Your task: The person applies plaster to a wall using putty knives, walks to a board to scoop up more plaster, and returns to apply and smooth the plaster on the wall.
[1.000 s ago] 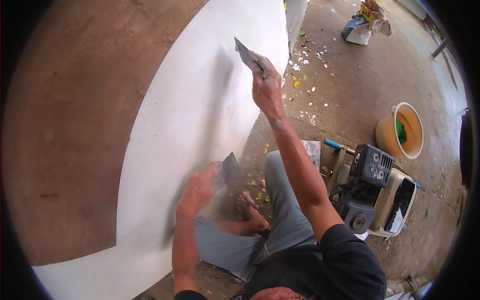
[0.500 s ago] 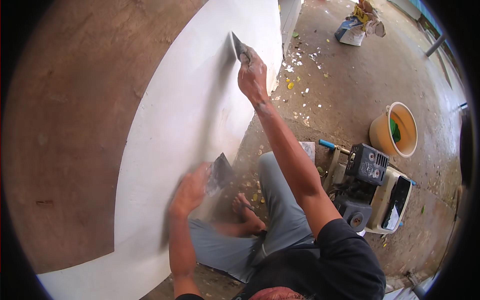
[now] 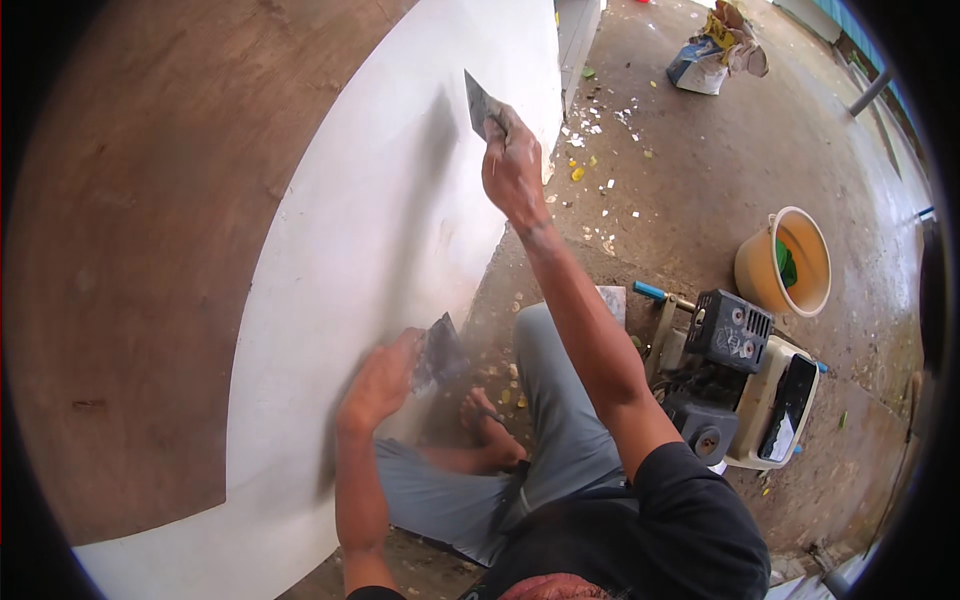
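My right hand [image 3: 514, 165] is stretched far forward, closed round a putty knife [image 3: 479, 104] whose flat metal blade points up and left over the white wall surface [image 3: 330, 240]. A soft shadow of the hand and blade falls on the white surface; whether the blade touches it I cannot tell. Nearer my body, my left hand [image 3: 383, 378] grips a second, wider putty knife [image 3: 442, 352] with a smeared grey blade, held beside the white surface. Its handle is hidden in my fingers.
A brown wooden panel [image 3: 150, 250] adjoins the white surface on the left. To my right stand a black-and-cream engine-like machine [image 3: 735, 330] with a phone [image 3: 789, 408] on it, and a cream bucket [image 3: 757, 265]. A torn bag [image 3: 705, 70] and white chips lie farther off.
My right hand and its putty knife have shifted slightly to the right and nearer me, the blade turning flatter to view. The left hand has barely moved.
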The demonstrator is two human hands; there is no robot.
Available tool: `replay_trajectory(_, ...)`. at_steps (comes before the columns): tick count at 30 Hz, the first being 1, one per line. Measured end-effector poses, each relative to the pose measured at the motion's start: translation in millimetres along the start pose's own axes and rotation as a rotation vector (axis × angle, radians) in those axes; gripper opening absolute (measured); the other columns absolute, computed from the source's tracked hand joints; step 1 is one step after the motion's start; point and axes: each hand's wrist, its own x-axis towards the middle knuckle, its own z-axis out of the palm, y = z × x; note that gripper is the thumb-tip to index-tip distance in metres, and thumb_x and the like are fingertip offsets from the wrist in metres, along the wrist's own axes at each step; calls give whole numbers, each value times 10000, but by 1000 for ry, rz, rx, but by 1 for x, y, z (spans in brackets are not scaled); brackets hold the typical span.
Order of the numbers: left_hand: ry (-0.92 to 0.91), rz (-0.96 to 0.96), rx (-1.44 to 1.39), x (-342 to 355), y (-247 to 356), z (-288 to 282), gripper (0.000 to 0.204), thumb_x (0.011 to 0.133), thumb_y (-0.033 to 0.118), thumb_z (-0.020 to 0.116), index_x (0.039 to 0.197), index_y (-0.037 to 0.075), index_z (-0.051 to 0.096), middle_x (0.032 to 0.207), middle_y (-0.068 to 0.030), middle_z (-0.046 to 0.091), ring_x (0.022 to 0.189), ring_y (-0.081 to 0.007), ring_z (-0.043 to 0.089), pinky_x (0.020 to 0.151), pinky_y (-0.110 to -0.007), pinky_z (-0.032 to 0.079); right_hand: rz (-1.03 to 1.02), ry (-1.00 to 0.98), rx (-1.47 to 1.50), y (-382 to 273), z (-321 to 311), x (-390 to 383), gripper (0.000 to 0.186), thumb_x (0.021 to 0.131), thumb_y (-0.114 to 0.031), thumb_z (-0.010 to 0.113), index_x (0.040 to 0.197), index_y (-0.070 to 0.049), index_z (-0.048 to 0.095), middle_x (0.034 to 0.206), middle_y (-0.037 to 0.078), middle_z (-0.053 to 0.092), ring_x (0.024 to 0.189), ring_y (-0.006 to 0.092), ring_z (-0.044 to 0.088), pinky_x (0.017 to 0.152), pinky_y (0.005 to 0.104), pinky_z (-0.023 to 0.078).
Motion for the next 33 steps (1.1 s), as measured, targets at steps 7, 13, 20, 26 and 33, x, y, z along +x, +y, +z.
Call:
replay_trajectory(7, 31, 5, 66, 2, -4, 1, 214, 1035, 196, 462, 1133, 43, 574, 792, -286, 602, 798, -510, 565, 669, -522, 435, -158, -24, 50, -23, 20, -21, 292, 947, 25, 448, 1196, 32, 601, 1117, 256, 644, 1017, 422, 631, 887, 461, 506)
replay_trajectory(13, -122, -38, -29, 8, -2, -13, 158, 1031, 193, 445, 1115, 76, 511, 826, -265, 613, 784, -503, 576, 680, -586, 416, -395, -267, 24, -59, 6, -107, 393, 890, 125, 484, 1233, -14, 616, 1184, 195, 652, 1003, 327, 675, 880, 410, 540)
replay_trajectory(20, -4, 49, -83, -1, -18, 4, 226, 1050, 205, 455, 1111, 29, 582, 643, -193, 582, 526, -286, 604, 540, -411, 465, -243, 3, -116, -7, -4, 8, 309, 977, -3, 475, 1251, 0, 617, 1065, 210, 698, 922, 294, 699, 808, 384, 550)
replay_trajectory(26, -54, -7, -92, 1, -2, -12, 217, 1032, 187, 455, 1164, 40, 546, 820, -287, 609, 771, -497, 583, 678, -517, 461, -419, -68, -66, 1, 21, -34, 357, 940, 41, 458, 1233, -55, 637, 1195, 162, 672, 1086, 326, 658, 973, 408, 505)
replay_trajectory(33, -139, -79, -287, 3, 0, -13, 287, 1046, 236, 454, 1223, 30, 547, 698, -197, 589, 586, -310, 648, 584, -422, 509, -332, -165, 58, -7, 1, -49, 419, 870, 115, 451, 1216, -24, 642, 1126, 194, 689, 1046, 346, 661, 907, 419, 532)
